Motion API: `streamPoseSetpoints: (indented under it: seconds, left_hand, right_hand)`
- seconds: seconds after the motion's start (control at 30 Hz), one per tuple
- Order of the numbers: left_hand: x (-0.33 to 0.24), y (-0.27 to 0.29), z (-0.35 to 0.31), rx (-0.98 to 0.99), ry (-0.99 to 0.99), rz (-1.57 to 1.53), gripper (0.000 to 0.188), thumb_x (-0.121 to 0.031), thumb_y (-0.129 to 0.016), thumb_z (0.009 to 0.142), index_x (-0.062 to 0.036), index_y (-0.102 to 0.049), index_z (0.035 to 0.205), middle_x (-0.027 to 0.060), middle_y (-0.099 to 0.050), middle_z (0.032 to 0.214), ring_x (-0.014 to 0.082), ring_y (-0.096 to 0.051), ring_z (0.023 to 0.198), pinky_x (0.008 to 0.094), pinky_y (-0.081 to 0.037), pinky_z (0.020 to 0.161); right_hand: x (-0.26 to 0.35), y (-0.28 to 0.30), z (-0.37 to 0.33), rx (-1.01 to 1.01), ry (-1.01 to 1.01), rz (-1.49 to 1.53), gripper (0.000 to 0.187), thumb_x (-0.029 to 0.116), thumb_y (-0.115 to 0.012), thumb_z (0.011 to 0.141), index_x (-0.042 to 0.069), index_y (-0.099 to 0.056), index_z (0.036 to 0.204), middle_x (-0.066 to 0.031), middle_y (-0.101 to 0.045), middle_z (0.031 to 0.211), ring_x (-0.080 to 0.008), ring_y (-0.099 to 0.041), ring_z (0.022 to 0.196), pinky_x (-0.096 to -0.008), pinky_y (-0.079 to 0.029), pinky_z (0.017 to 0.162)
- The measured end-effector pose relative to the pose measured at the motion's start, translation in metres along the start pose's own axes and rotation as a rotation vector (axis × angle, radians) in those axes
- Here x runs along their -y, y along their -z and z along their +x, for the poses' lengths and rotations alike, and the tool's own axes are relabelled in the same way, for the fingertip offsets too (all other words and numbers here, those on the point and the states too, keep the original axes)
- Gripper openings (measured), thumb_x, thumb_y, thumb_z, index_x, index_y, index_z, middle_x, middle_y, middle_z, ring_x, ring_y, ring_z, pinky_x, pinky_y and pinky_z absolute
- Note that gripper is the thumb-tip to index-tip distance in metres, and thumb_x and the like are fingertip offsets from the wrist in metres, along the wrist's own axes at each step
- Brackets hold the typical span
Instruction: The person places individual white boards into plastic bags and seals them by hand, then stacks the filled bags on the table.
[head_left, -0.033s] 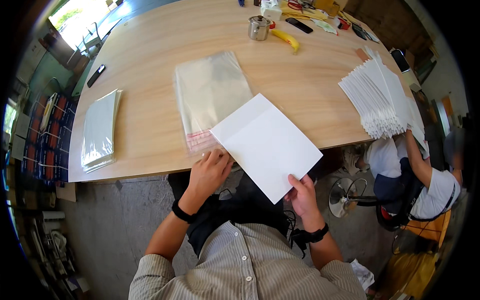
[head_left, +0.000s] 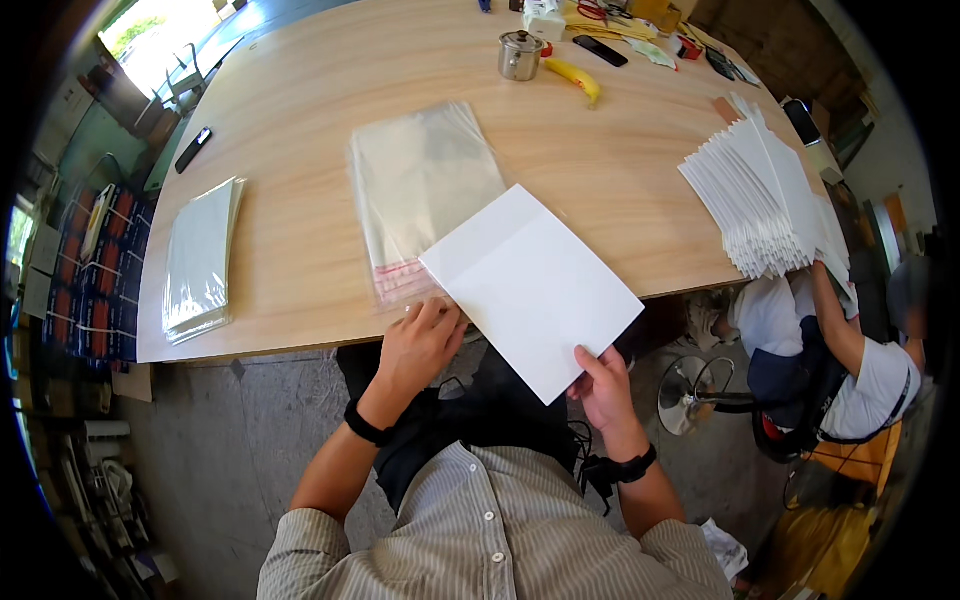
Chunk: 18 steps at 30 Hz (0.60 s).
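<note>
A white sheet of paper or thin card point(head_left: 545, 290) lies tilted over the table's near edge, a fainter band crossing its upper left part. My right hand point(head_left: 604, 388) is closed on its lower right corner, thumb on top. Beneath the sheet's left corner is a stack of clear plastic bags point(head_left: 420, 170) with reddish strips along the near end. At that near end my left hand point(head_left: 420, 340) is closed with curled fingers, pinching the edge of a bag beside the sheet. Its thumb tip is partly hidden.
Filled clear packets point(head_left: 200, 265) lie at the left of the wooden table point(head_left: 300, 260), near a black device point(head_left: 193, 151). Toward the back are a metal cup point(head_left: 520, 56), a banana point(head_left: 573, 80) and a phone point(head_left: 600, 50). Fanned white sheets point(head_left: 750, 195) sit at right, beside a seated person point(head_left: 850, 370).
</note>
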<state>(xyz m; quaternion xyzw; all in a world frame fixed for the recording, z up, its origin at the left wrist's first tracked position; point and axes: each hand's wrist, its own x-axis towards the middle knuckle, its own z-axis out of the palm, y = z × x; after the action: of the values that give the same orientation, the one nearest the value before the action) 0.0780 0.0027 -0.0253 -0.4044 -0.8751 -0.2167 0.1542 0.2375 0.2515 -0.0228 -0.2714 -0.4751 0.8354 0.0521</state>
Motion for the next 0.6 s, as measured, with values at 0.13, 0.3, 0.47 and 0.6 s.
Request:
streamPoseSetpoints:
  seconds: [0.13, 0.3, 0.47, 0.6]
  left_hand:
    - [0.0, 0.002, -0.001, 0.009, 0.006, -0.005, 0.021, -0.017, -0.078, 0.086, -0.0099, -0.071, 0.104, 0.0033, -0.063, 0.103, 0.021, -0.067, 0.087, 0.0357, -0.057, 0.067]
    - [0.001, 0.007, 0.003, -0.002, 0.039, -0.058, 0.017, -0.021, -0.078, 0.087, -0.009, -0.072, 0.098, 0.0044, -0.063, 0.096, 0.0232, -0.068, 0.082, 0.0347, -0.057, 0.064]
    - [0.003, 0.03, 0.033, -0.066, 0.13, -0.339, 0.011, -0.01, -0.08, 0.083, -0.0051, -0.071, 0.085, 0.0114, -0.07, 0.09, 0.0325, -0.069, 0.085, 0.0429, -0.056, 0.08]
    - [0.012, 0.025, 0.072, 0.098, -0.007, -0.155, 0.056, -0.023, -0.078, 0.089, -0.0032, -0.061, 0.138, 0.0224, -0.054, 0.15, 0.0443, -0.047, 0.138, 0.0525, -0.041, 0.113]
  right_hand:
    - [0.004, -0.01, 0.017, 0.056, -0.005, -0.027, 0.024, 0.022, -0.068, 0.102, 0.002, -0.06, 0.113, -0.007, -0.069, 0.084, -0.0129, -0.06, 0.055, -0.0243, -0.046, 0.046]
    - [0.012, -0.018, 0.031, 0.066, -0.039, -0.032, 0.024, 0.022, -0.068, 0.101, 0.003, -0.061, 0.113, -0.0066, -0.069, 0.086, -0.0117, -0.06, 0.054, -0.0232, -0.045, 0.045]
    - [0.009, -0.015, 0.03, 0.038, -0.053, 0.004, 0.024, 0.022, -0.069, 0.1, 0.004, -0.063, 0.115, -0.0059, -0.07, 0.084, -0.0108, -0.06, 0.055, -0.0233, -0.046, 0.046]
    - [0.007, -0.026, 0.03, 0.108, -0.042, -0.07, 0.024, 0.023, -0.067, 0.102, 0.003, -0.064, 0.115, -0.0046, -0.069, 0.084, -0.0102, -0.06, 0.054, -0.0222, -0.045, 0.044]
